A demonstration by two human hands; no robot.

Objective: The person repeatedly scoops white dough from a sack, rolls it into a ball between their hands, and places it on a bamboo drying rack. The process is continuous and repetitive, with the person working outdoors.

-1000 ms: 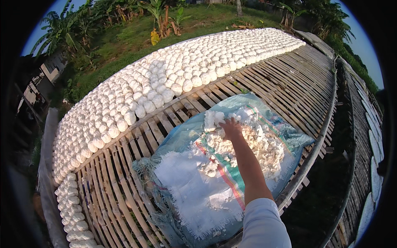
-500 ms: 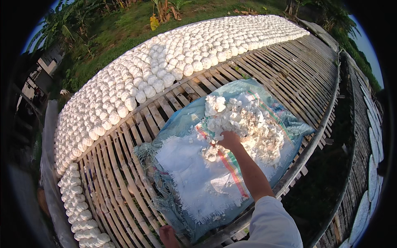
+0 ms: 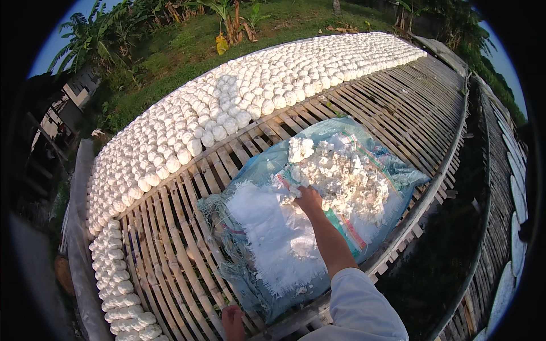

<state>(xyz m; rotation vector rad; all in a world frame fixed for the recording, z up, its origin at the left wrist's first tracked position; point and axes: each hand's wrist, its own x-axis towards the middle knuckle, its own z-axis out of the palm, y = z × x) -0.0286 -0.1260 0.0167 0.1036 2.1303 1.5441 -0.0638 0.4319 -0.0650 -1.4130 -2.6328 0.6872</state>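
Note:
My right hand (image 3: pixel 309 198) reaches onto the white woven sack (image 3: pixel 264 238), its fingers closed on a small white lump (image 3: pixel 295 193). Just beyond it, a heap of crumbly white material (image 3: pixel 347 179) covers part of the sack, with a separate chunk (image 3: pixel 300 149) at its upper left. Underneath lies a frayed, translucent blue sheet (image 3: pixel 398 176), spread on bamboo slats (image 3: pixel 170 238). My left hand (image 3: pixel 232 321) is low at the bottom edge, fingers curled by the rack's near side; whatever it holds is unclear.
Rows of rounded white lumps (image 3: pixel 170 136) cover the rack's far and left sides. A bamboo rail (image 3: pixel 449 159) borders the right, beside a dark gap and another rack with pale oval sheets (image 3: pixel 515 216). Grass and banana plants (image 3: pixel 239 23) stand behind.
My right hand has come down from the top of the heap to the sack's middle, near the red stripe. My left hand has appeared at the bottom edge. The view has shifted slightly.

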